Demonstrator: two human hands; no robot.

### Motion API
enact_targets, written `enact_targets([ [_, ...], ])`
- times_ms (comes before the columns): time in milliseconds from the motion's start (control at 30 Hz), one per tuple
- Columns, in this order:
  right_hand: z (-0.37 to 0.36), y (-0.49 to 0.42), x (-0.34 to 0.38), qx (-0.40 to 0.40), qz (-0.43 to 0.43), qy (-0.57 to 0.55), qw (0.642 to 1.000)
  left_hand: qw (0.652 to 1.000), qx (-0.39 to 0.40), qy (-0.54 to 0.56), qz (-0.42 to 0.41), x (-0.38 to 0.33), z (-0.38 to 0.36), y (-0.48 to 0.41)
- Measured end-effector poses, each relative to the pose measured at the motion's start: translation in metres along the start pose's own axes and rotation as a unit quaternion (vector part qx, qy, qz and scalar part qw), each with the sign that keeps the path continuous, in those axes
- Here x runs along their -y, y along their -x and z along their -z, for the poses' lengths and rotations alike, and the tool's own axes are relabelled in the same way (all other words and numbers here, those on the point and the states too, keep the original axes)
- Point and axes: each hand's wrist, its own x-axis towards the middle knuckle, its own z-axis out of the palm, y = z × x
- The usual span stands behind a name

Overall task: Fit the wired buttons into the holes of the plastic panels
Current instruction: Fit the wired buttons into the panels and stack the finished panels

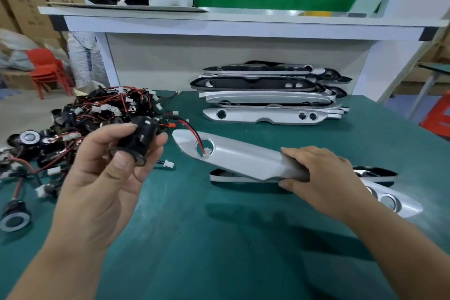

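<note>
Left hand (104, 178) pinches the black round wired button (141, 139), likely light; right hand (323, 178) grips the seemingly stiff silver plastic panel (243, 157) at its end.

Green table (219, 238), button pile (97, 109), stacked panels (265, 97)

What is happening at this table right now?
A person's left hand grips a black button; the right hand holds a silver panel tilted above the table. The button's wire reaches into the panel's hole, but the button itself is not yet seated. A pile of buttons lies at left, a stack of panels at the back.
</note>
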Motion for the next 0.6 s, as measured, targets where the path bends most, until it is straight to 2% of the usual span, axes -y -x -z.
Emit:
enact_targets([
  [67,0.001,0.0,0.0,-0.001,-0.003,-0.014,1.0,1.0,0.02,0.019,-0.011,0.002,-0.003,0.004],
  [167,0.004,0.001,0.002,-0.017,0.013,-0.041,0.999,1.0,0.009,-0.02,0.017,0.002,-0.014,0.005],
  [267,0.006,0.003,0.007,-0.034,0.05,-0.046,0.997,0.985,-0.018,-0.164,0.058,0.006,-0.024,0.004],
  [333,0.004,0.005,0.011,-0.05,0.072,-0.03,0.996,0.952,-0.024,-0.302,0.031,0.01,-0.032,-0.001],
  [400,0.0,0.006,0.011,-0.062,0.073,-0.025,0.995,0.925,-0.028,-0.379,0.004,0.017,-0.038,-0.007],
  [500,-0.008,0.008,0.009,-0.063,0.061,-0.033,0.996,0.92,-0.037,-0.39,0.008,0.029,-0.043,-0.015],
  [600,-0.016,0.008,0.004,-0.056,0.045,-0.031,0.997,0.934,-0.046,-0.348,0.06,0.037,-0.05,-0.021],
])
